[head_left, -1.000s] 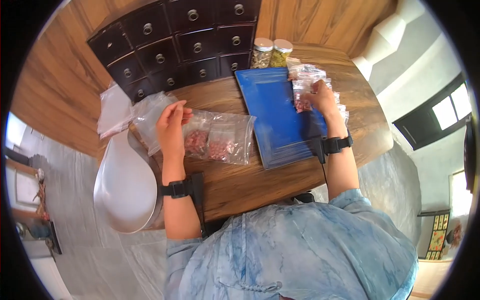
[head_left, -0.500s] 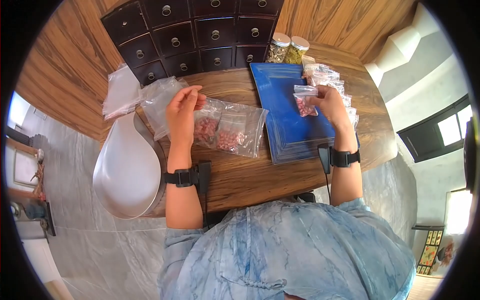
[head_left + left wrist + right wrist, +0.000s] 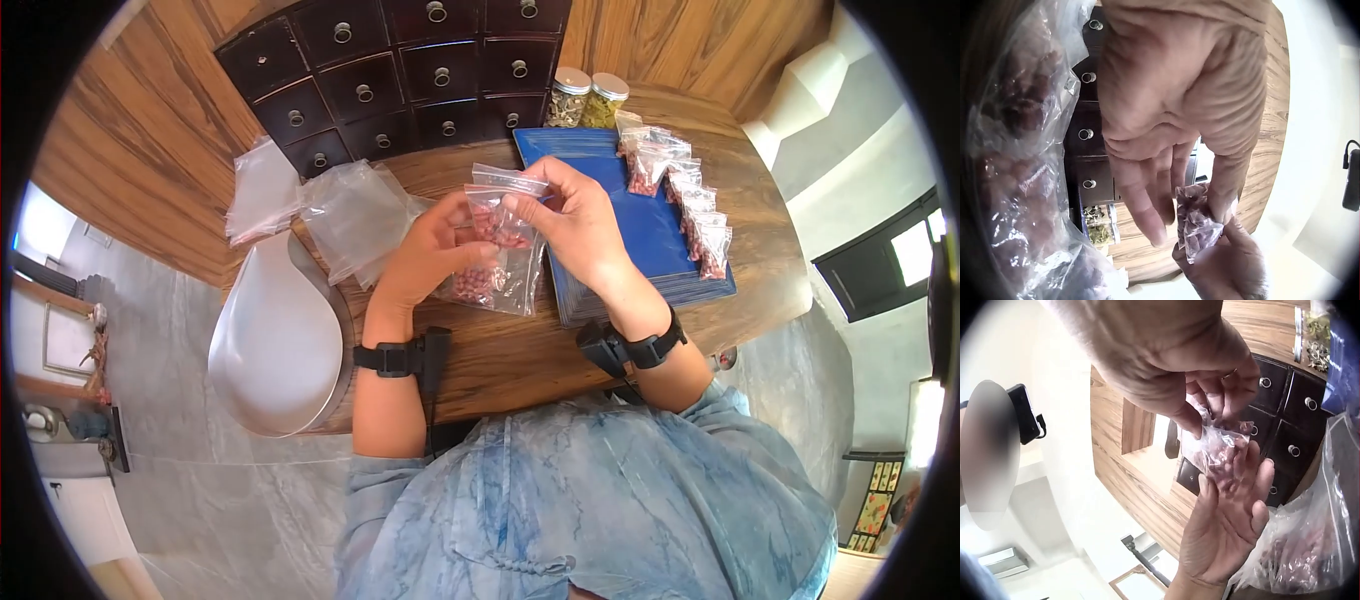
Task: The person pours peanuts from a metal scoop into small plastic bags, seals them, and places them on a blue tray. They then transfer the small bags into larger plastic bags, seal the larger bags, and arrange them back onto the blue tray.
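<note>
Both hands meet over the near-middle of the table around a small zip bag of reddish pieces [image 3: 490,222]. The right hand [image 3: 585,228] pinches its upper part between thumb and fingers. At the bag's lower part, the left hand [image 3: 418,258] has its thumb on one side and fingers on the other, as the right wrist view shows on the bag [image 3: 1229,459]. Beneath the hands lies a larger clear bag [image 3: 522,285] with filled small bags inside, partly hidden by the left hand. Several more filled small bags [image 3: 713,250] overlap along the right side of the blue tray [image 3: 625,240].
Dark drawers [image 3: 365,92] stand at the back, beside two lidded jars [image 3: 603,103]. Empty clear bags [image 3: 350,215] and a stack of bags [image 3: 262,192] lie at the left, behind a drop-shaped metal tray [image 3: 275,345] at the table's left edge.
The right hand has carried the small bag leftward from the blue tray to above the larger bag. The left hand has moved right and now touches the small bag too.
</note>
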Demonstrator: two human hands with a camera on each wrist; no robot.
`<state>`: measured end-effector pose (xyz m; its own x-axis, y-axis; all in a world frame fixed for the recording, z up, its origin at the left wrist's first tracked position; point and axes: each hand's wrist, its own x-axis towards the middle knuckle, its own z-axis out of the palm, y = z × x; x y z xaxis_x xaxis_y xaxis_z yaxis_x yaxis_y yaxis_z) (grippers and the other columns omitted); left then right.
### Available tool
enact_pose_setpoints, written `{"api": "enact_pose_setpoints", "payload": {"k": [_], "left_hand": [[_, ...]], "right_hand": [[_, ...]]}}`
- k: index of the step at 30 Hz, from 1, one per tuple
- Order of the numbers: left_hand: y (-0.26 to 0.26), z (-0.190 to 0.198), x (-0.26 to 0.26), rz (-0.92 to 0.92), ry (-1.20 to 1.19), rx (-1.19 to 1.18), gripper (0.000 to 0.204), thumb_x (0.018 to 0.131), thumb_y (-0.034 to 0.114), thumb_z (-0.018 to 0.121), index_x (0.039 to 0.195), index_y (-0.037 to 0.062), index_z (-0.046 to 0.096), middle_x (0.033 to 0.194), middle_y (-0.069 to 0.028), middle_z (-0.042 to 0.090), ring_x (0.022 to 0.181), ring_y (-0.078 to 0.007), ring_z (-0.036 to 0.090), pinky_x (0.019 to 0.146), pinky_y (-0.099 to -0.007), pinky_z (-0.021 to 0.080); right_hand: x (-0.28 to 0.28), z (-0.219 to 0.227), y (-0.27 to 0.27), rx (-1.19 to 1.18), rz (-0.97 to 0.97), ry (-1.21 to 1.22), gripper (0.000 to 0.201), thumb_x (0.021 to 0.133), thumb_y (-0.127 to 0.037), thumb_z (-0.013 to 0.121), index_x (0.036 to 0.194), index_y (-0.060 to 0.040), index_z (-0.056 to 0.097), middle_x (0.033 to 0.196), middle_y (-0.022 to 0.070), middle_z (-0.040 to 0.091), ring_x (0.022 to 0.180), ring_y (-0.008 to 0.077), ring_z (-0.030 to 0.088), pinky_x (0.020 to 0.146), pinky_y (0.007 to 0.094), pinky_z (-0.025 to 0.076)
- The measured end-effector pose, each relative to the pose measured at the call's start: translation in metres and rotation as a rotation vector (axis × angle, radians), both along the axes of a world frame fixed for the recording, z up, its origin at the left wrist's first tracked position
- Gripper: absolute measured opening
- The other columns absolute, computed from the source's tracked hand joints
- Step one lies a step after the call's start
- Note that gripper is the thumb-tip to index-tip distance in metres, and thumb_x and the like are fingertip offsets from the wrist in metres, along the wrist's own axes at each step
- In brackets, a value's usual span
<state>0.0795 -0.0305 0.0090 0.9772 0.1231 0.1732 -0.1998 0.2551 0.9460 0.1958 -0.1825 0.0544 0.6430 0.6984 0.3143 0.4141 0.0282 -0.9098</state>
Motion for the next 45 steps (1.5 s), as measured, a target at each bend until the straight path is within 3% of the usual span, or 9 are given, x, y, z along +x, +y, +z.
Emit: {"api": "enact_pose_setpoints", "payload": {"k": [7,13,22,26,32,35,38,39,45], "left_hand": [[0.001,-0.008,0.004,0.089,-0.035,0.016,0.04,0.086,0.001,0.062,0.123,0.0028,0.047,0.107,-0.0092,0.06,0.095,-0.0247,0.064,0.071,-0.0299,0.057],[-0.004,0.0,0.002,0.115,0.055,0.028,0.038,0.088,0.004,0.061,0.123,0.0028,0.047,0.104,-0.0074,0.059,0.079,-0.0197,0.066,0.061,-0.0263,0.058],[-0.007,0.004,0.003,0.117,0.153,0.155,0.031,0.089,0.007,0.059,0.118,0.0017,0.052,0.101,-0.0073,0.062,0.071,-0.0148,0.065,0.053,-0.0239,0.057],[-0.009,0.004,0.002,0.127,0.092,0.093,0.029,0.089,0.013,0.059,0.116,0.0016,0.054,0.096,-0.0073,0.064,0.065,-0.0124,0.063,0.049,-0.0209,0.054],[-0.017,0.022,-0.005,0.186,0.342,0.466,0.028,0.09,0.023,0.061,0.106,0.0008,0.058,0.078,-0.0061,0.063,0.053,-0.0097,0.06,0.041,-0.0222,0.042],[-0.046,0.035,-0.003,0.092,0.423,0.715,0.028,0.086,0.024,0.065,0.1,0.0009,0.058,0.068,-0.0095,0.062,0.057,-0.0182,0.063,0.048,-0.0322,0.046],[-0.07,0.009,0.006,0.311,0.262,1.327,0.028,0.081,0.024,0.068,0.094,0.0013,0.057,0.068,-0.0145,0.063,0.063,-0.0298,0.064,0.057,-0.0395,0.048],[-0.078,0.009,0.008,0.273,0.363,1.31,0.03,0.078,0.025,0.069,0.089,0.0005,0.056,0.073,-0.0191,0.063,0.071,-0.0382,0.062,0.063,-0.0444,0.048],[-0.082,-0.016,-0.001,0.239,0.316,1.434,0.028,0.08,0.023,0.065,0.086,-0.0018,0.054,0.078,-0.0217,0.063,0.078,-0.039,0.061,0.069,-0.0467,0.048]], "right_hand": [[0.002,-0.015,-0.002,0.043,0.173,0.175,0.037,0.08,-0.015,0.074,0.109,0.0001,0.057,0.1,0.0059,0.065,0.085,0.0112,0.06,0.077,0.0272,0.05],[-0.006,-0.016,-0.006,-0.002,0.306,0.282,0.04,0.081,-0.014,0.073,0.117,-0.0029,0.059,0.101,0.0055,0.065,0.087,0.0116,0.06,0.078,0.0272,0.05],[-0.012,-0.013,-0.014,-0.216,0.184,-0.053,0.032,0.08,-0.01,0.07,0.111,-0.0022,0.063,0.092,0.0079,0.066,0.079,0.0115,0.06,0.072,0.0276,0.049],[-0.007,-0.012,-0.023,-0.181,0.163,0.106,0.025,0.085,-0.012,0.067,0.108,-0.0032,0.066,0.087,0.0053,0.068,0.074,0.0091,0.062,0.066,0.0239,0.05],[0.025,-0.012,-0.067,-0.246,-0.023,0.306,0.024,0.094,-0.021,0.055,0.11,-0.0068,0.067,0.086,0.0021,0.07,0.075,0.0064,0.065,0.055,0.0192,0.051],[0.029,-0.016,-0.084,-0.338,-0.123,0.249,0.025,0.093,-0.023,0.056,0.108,-0.0061,0.067,0.083,0.0012,0.07,0.071,0.0055,0.064,0.053,0.0211,0.052],[0.028,-0.021,-0.09,-0.371,-0.109,0.22,0.026,0.093,-0.023,0.057,0.108,-0.0047,0.067,0.08,0.0015,0.069,0.067,0.0055,0.062,0.053,0.0226,0.052],[0.027,-0.023,-0.089,-0.376,-0.128,0.197,0.026,0.092,-0.023,0.057,0.108,-0.0034,0.067,0.08,0.0025,0.069,0.066,0.0061,0.062,0.054,0.0232,0.053],[0.029,-0.029,-0.088,-0.369,-0.104,0.181,0.026,0.092,-0.022,0.058,0.106,-0.0026,0.067,0.079,0.0036,0.069,0.067,0.0073,0.063,0.055,0.0241,0.053]]}}
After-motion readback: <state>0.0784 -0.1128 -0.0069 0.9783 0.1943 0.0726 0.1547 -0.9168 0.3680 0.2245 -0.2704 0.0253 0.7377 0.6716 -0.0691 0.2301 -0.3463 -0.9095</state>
